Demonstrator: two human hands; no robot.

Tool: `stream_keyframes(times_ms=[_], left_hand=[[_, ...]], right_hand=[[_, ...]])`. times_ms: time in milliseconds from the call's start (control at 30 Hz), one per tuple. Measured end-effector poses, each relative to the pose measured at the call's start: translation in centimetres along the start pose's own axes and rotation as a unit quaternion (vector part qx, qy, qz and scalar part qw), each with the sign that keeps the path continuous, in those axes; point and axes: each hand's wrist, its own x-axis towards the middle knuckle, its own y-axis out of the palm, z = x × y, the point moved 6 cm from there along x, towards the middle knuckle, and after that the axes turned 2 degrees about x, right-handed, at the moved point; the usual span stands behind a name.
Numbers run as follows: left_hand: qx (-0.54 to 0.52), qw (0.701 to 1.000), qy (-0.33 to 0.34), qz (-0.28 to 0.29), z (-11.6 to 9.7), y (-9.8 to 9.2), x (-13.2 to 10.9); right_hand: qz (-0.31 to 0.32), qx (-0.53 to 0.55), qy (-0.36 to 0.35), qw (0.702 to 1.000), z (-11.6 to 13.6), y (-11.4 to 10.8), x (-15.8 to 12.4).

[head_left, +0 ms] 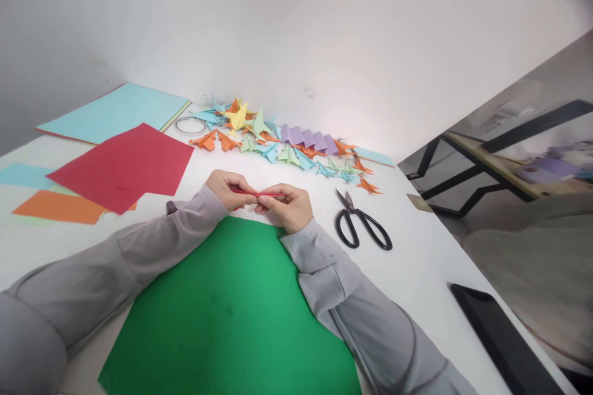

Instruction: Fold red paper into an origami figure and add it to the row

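Observation:
Between my two hands is a small piece of folded red paper (269, 194), seen nearly edge-on. My left hand (230, 190) pinches its left part, and my right hand (291, 205) grips the right part with thumb and fingers. The fingertips almost meet at the middle and hide much of the fold. Just below the hands lies a large green sheet (222, 308), partly under my sleeves. A pair of black-handled scissors (359, 219) rests to the right of my right hand, blades slightly apart.
Many folded paper figures (287, 142) lie along the wall. A roll of tape (190, 125) is beside them. Left are a red sheet (130, 166), orange paper (60, 207) and a stack of blue sheets (115, 112). A black tablet-like device (500, 333) lies near the right table edge.

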Motion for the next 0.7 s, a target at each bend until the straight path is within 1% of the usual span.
stream_keyframes(times_ms=[100, 267, 400, 567, 700], left_hand=[[0.002, 1.000, -0.014, -0.012, 0.10, -0.07, -0.14], [0.011, 0.998, -0.064, 0.023, 0.75, 0.24, -0.27], [0.016, 0.998, -0.048, 0.022, 0.64, 0.16, -0.14], [0.047, 0.998, -0.036, -0.010, 0.70, -0.11, -0.02], [0.029, 0.999, -0.019, 0.004, 0.81, 0.15, 0.07]], right_hand=[[0.006, 0.012, -0.003, 1.000, -0.10, 0.00, 0.02], [0.012, 0.024, 0.001, 1.000, -0.32, -0.07, 0.10], [0.019, 0.022, 0.010, 1.000, -0.48, -0.11, 0.16], [0.030, 0.040, 0.021, 0.999, -0.58, -0.01, 0.15], [0.025, 0.042, 0.021, 0.999, -0.71, 0.00, 0.21]])
